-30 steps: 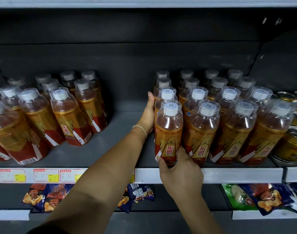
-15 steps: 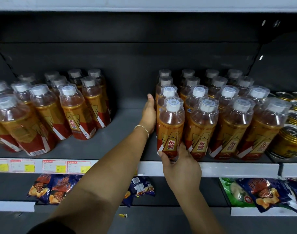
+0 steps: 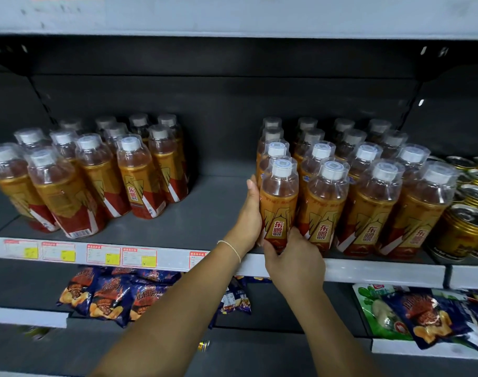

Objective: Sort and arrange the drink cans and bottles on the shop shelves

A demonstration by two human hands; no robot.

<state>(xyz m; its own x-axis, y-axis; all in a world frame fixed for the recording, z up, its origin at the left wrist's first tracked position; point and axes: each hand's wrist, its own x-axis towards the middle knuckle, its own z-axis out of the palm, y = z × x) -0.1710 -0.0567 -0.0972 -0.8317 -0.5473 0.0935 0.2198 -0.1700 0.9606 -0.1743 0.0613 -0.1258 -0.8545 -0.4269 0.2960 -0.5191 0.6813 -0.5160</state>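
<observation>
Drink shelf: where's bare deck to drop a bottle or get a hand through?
One wide bare strip of shelf, front lip to back wall, between the left bottle group and the right bottle block; left hand and right hand hold the front bottle at its right border. Crowded: right bottle block packed up to the gold cans; left bottle group tight too.

— What sort of place is this?

— A shop. Grey metal shelves (image 3: 205, 208) run across the frame in tiers. The white front rail (image 3: 382, 273) of the middle one carries red-bordered paper price tags with yellow patches (image 3: 139, 257) at centre left.

— And the stock?

— Many copies of the same goods: amber plastic drink bottles with white caps (image 3: 368, 208) stand in rows at left and right. Gold metal cans (image 3: 466, 232) sit at the right edge, and dark blue crisp packets (image 3: 107, 295) lie on the tier below, at lower left.
</observation>
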